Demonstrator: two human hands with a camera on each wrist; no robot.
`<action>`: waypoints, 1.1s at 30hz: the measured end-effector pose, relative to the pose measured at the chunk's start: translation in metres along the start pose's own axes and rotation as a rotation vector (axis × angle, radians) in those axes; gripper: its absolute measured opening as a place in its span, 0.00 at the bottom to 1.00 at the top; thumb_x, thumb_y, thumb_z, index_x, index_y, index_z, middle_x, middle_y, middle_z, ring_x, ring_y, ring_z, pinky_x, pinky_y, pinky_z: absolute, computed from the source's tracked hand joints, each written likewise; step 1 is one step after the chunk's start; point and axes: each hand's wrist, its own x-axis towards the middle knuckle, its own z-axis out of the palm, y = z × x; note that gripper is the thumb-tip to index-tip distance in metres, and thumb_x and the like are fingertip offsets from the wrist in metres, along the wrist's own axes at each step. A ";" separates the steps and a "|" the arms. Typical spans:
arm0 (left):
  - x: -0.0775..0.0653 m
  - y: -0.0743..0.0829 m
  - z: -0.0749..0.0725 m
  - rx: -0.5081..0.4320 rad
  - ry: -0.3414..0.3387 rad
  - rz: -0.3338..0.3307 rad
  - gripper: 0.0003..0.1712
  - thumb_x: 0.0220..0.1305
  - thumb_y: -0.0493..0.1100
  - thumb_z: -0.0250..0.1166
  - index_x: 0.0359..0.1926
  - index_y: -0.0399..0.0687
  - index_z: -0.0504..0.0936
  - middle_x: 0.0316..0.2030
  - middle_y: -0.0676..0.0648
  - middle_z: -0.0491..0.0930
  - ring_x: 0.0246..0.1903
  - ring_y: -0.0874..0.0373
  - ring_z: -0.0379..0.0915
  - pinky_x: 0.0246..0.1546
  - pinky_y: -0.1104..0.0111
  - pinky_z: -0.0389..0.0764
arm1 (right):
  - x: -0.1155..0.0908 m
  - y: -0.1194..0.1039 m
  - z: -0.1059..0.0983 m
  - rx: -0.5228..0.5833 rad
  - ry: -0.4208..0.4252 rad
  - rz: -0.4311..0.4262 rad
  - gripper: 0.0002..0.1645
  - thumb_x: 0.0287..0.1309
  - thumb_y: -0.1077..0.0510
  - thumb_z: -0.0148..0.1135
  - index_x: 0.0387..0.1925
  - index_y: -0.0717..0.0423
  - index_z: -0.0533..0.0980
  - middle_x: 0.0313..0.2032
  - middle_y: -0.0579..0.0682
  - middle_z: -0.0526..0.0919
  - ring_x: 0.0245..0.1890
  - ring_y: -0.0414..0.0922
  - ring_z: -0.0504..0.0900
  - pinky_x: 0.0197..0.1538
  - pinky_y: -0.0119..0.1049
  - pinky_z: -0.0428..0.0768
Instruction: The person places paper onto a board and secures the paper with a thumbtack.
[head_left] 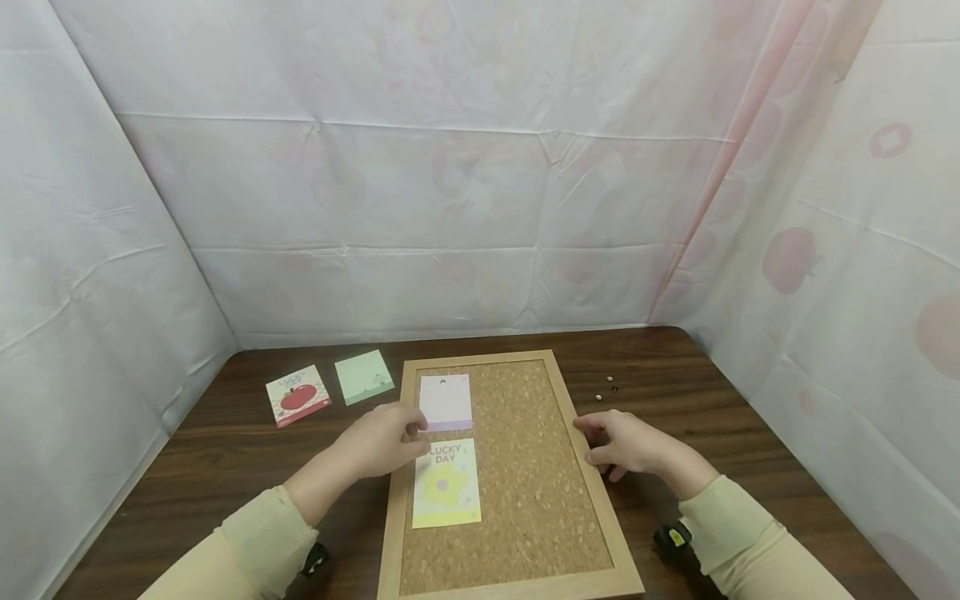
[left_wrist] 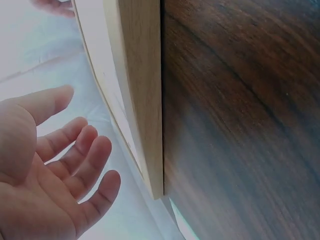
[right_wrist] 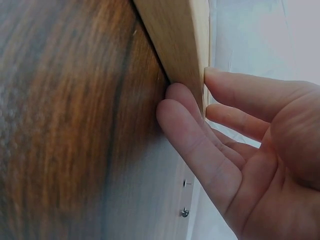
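A wood-framed cork board (head_left: 536,467) lies on the table. Near its left side, my left hand (head_left: 386,442) hovers with loosely bent fingers and nothing between them. It is closest to two paper notes on the cork: a lilac note (head_left: 446,404) with a small dark spot at its top, and below it a yellow "LUCKY DAY" note (head_left: 447,500) with a flower. My right hand (head_left: 630,442) holds the frame's right edge. In the right wrist view its thumb is at the top edge of the frame (right_wrist: 175,40), while other fingers press low against the side.
Right of the board lie several small pins (head_left: 598,397). A note with a red apple (head_left: 297,397) and a pale green note pad (head_left: 364,377) sit at the back left of the dark wooden table (head_left: 202,492). Pale printed cloth (head_left: 450,183) hangs around the table.
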 end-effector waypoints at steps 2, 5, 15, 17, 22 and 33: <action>-0.002 0.001 0.000 0.000 0.004 0.005 0.13 0.61 0.45 0.73 0.45 0.44 0.87 0.36 0.51 0.82 0.34 0.57 0.75 0.38 0.60 0.80 | 0.000 0.000 0.000 0.000 0.000 -0.001 0.36 0.62 0.67 0.68 0.70 0.67 0.67 0.48 0.56 0.77 0.30 0.48 0.84 0.28 0.43 0.84; -0.005 0.002 0.000 0.004 -0.011 0.012 0.17 0.60 0.47 0.75 0.46 0.44 0.86 0.39 0.50 0.82 0.35 0.57 0.75 0.38 0.59 0.80 | 0.000 0.000 0.000 -0.002 -0.001 -0.001 0.36 0.62 0.67 0.68 0.70 0.66 0.67 0.48 0.56 0.76 0.30 0.48 0.84 0.28 0.43 0.84; -0.016 0.007 0.003 0.102 -0.077 0.069 0.31 0.52 0.57 0.79 0.52 0.44 0.85 0.46 0.49 0.80 0.42 0.55 0.76 0.45 0.54 0.80 | -0.001 -0.001 0.000 -0.001 0.003 0.003 0.36 0.62 0.67 0.68 0.70 0.66 0.67 0.48 0.57 0.77 0.30 0.48 0.84 0.28 0.43 0.85; -0.018 0.006 0.004 0.124 -0.088 0.077 0.33 0.51 0.58 0.79 0.53 0.44 0.85 0.48 0.48 0.80 0.43 0.54 0.76 0.46 0.54 0.79 | -0.001 -0.001 0.000 0.000 0.002 0.003 0.36 0.62 0.67 0.68 0.70 0.66 0.67 0.48 0.57 0.77 0.30 0.48 0.84 0.28 0.43 0.85; -0.023 0.006 0.006 0.152 -0.108 0.097 0.36 0.49 0.59 0.79 0.56 0.45 0.84 0.53 0.44 0.79 0.49 0.49 0.76 0.48 0.50 0.79 | 0.000 0.000 0.000 0.011 -0.001 0.010 0.36 0.62 0.67 0.67 0.70 0.66 0.67 0.49 0.57 0.76 0.31 0.48 0.84 0.28 0.43 0.85; -0.030 0.006 0.008 0.196 -0.139 0.125 0.40 0.46 0.62 0.80 0.55 0.42 0.84 0.61 0.39 0.76 0.60 0.41 0.72 0.56 0.40 0.73 | 0.000 0.001 0.000 0.040 -0.006 0.034 0.36 0.62 0.68 0.67 0.71 0.66 0.67 0.52 0.58 0.76 0.33 0.48 0.85 0.29 0.44 0.85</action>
